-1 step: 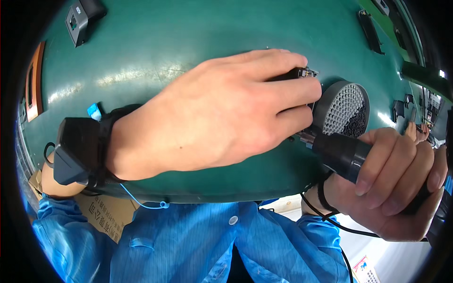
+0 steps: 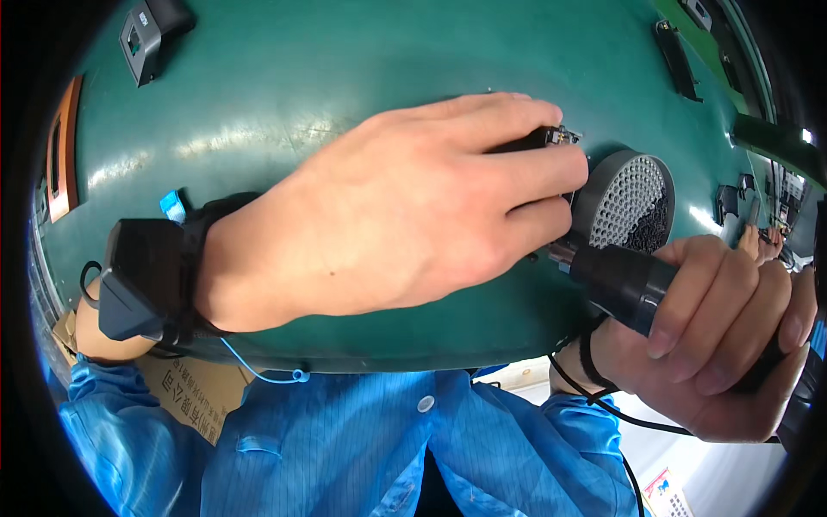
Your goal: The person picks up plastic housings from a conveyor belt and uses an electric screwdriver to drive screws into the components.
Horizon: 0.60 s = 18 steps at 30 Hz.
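Observation:
My left hand [image 2: 422, 202] lies back-up over a small black device [image 2: 519, 140], its fingers curled around it. Small metal and circuit parts show at the device's right end; my fingers and palm hide most of the rest. In my right hand [image 2: 719, 345] is a black electric screwdriver [image 2: 624, 283], gripped around the body. It points left and slightly up, with its metal nose beside my left fingertips. The bit's tip is hidden beneath my left hand. Just beyond the screwdriver, a round grey screw tray [image 2: 600, 191] has a perforated plate, with many small black screws heaped at its right side.
A grey-black housing [image 2: 144, 43] stands on the green table [image 2: 362, 52] at far left. An orange-brown frame [image 2: 63, 151] lies at the left edge. A long black part [image 2: 676, 59] rests at far right. Another person's hands [image 2: 760, 244] show at the right edge.

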### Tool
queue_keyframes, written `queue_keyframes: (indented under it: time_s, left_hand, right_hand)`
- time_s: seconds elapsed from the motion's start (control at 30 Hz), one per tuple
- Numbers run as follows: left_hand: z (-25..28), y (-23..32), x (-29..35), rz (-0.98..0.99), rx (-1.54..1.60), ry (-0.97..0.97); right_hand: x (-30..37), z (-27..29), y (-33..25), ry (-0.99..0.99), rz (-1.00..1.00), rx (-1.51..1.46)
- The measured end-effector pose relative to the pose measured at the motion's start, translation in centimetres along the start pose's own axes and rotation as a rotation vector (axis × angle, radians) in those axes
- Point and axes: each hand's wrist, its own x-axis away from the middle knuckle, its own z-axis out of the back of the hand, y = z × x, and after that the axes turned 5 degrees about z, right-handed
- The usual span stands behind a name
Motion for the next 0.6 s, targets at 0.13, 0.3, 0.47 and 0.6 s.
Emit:
queue_keyframes:
  time_s: [0.13,0.3,0.47,0.6]
  left_hand:
    - [-0.4,0.2,0.0,0.002,0.003,0.036]
    - [-0.7,0.2,0.0,-0.001,-0.01,0.056]
    - [-0.4,0.3,0.1,0.013,-0.016,0.022]
    - [-0.7,0.5,-0.3,0.011,-0.005,0.029]
  right_hand:
    - [0.2,-0.1,0.1,0.012,0.007,0.003]
    - [0.5,0.0,-0.2,0.019,0.003,0.011]
    - [1.2,3.2,-3.2,0.061,-0.074,0.04]
    - [0.2,-0.6,-1.1,0.11,-0.014,0.051]
